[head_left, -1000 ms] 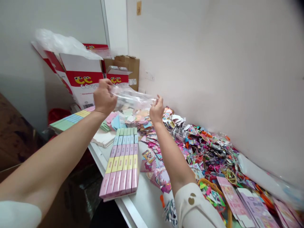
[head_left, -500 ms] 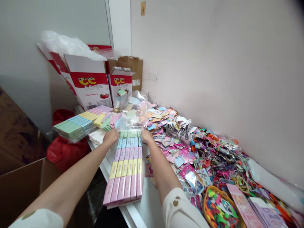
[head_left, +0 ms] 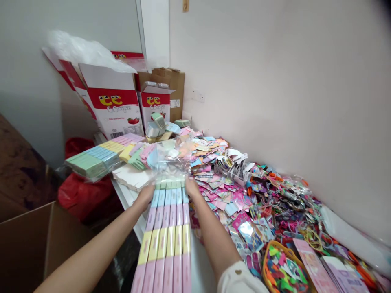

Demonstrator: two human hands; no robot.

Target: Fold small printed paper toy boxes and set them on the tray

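We clasp the far end of the pastel box block (head_left: 166, 228) with our left hand (head_left: 146, 194) and right hand (head_left: 192, 188), a carton (head_left: 111, 103) marked "Strawberry" behind.

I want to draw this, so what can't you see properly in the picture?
- Head view: the near end of the pastel box block is cut off by the bottom edge.
- Head view: fingertips of the left hand and right hand are hidden behind the block and the crinkled clear bag, so their grip is unclear.
- Head view: print on the boxes is too small to read.
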